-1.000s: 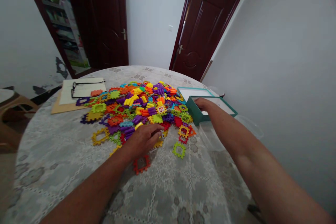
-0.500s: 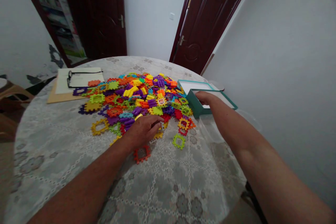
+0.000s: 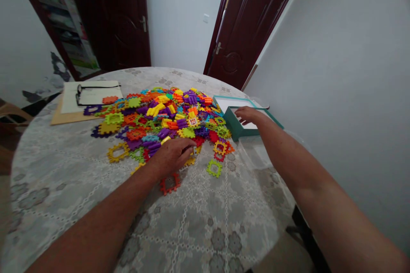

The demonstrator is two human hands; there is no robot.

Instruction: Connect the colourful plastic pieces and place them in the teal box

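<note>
A heap of colourful plastic pieces (image 3: 153, 126) covers the middle of the table. At its near edge is my left hand (image 3: 173, 153), fingers closed on a small white piece (image 3: 194, 151). My right hand (image 3: 248, 115) hovers at the open green box (image 3: 235, 126), over its white inside, with its fingers apart and nothing visible in them. An orange square piece (image 3: 170, 184) and a lime square piece (image 3: 214, 168) lie on the cloth near the left hand.
Black-framed glasses (image 3: 78, 95) rest on papers (image 3: 68, 104) at the back left. A clear plastic tray (image 3: 256, 153) is beside the green box. A wall stands close on the right.
My right hand has risen a little out of the green box, and its fingers now show spread. My left hand stays by the heap with the white piece. The view has shifted slightly.
</note>
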